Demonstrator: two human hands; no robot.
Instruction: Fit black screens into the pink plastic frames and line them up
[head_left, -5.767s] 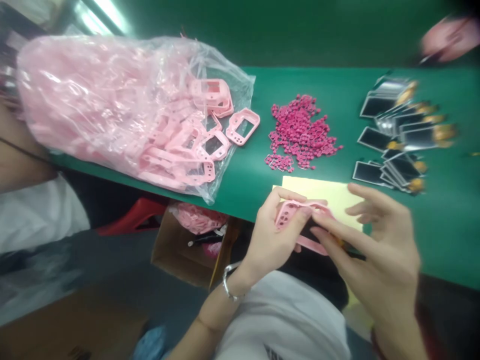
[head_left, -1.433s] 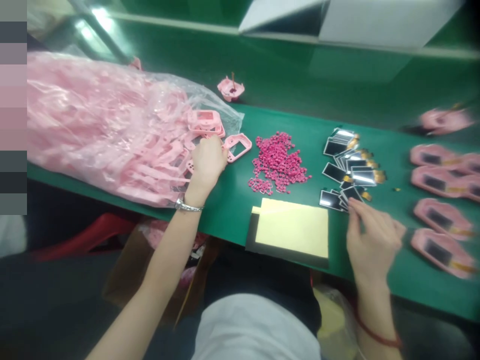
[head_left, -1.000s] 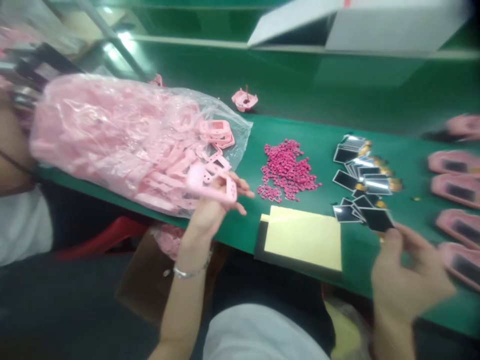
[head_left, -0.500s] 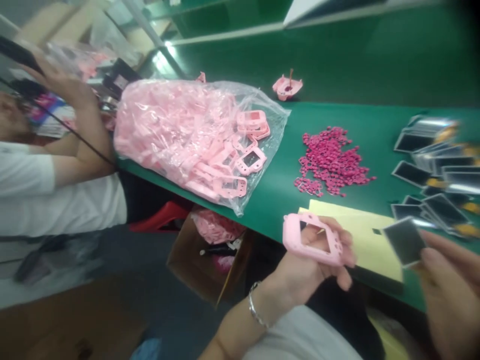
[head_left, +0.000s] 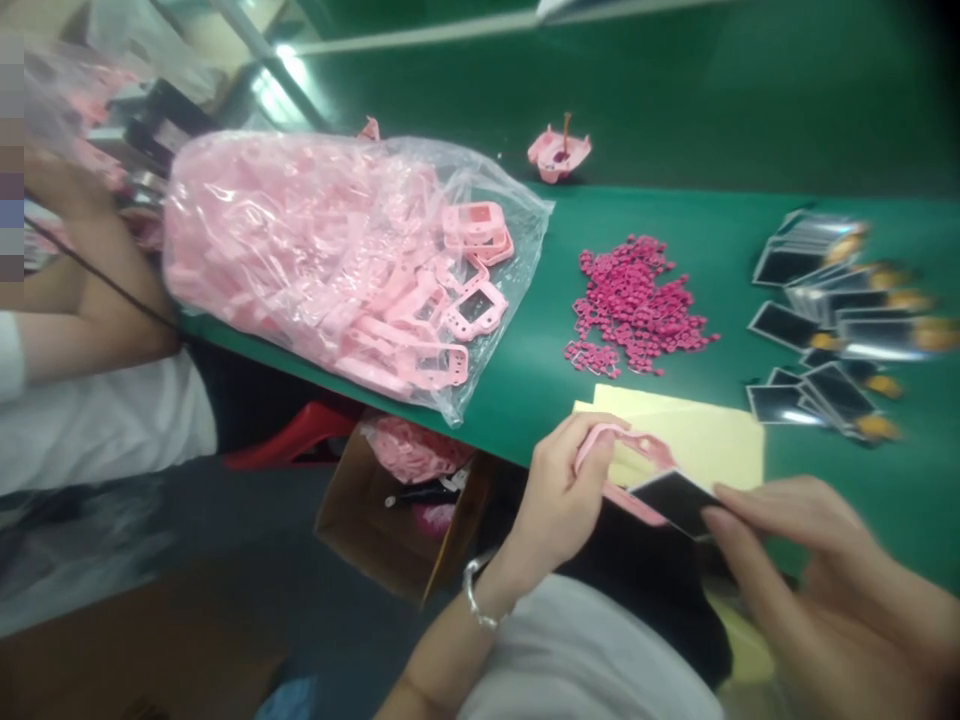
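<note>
My left hand point(head_left: 559, 490) is closed on a pink plastic casing point(head_left: 658, 452), a frame with a rectangular window, gripping its left end. Between the thumb and fingers of my right hand point(head_left: 810, 570) is a small dark LCD screen point(head_left: 675, 502) with a pale edge. The screen overlaps the casing's right end; whether the two touch I cannot tell. Both are over the table's front edge, by yellow sheets point(head_left: 697, 425). Behind them lies a heap of magenta button pieces point(head_left: 637, 305). More screens with orange tails point(head_left: 840, 395) lie in loose piles at the right.
A clear plastic bag point(head_left: 300, 230) full of pink casings covers the left part of the green table point(head_left: 525, 400). A pink part with a brown stick point(head_left: 559, 155) stands at the back. Below is a cardboard box point(head_left: 375, 540). Another person's arm point(head_left: 112, 270) is at far left.
My left hand has turned the casing over and now grips its end. The right hand has brought the screen leftward to the casing. The view has shifted a little.
</note>
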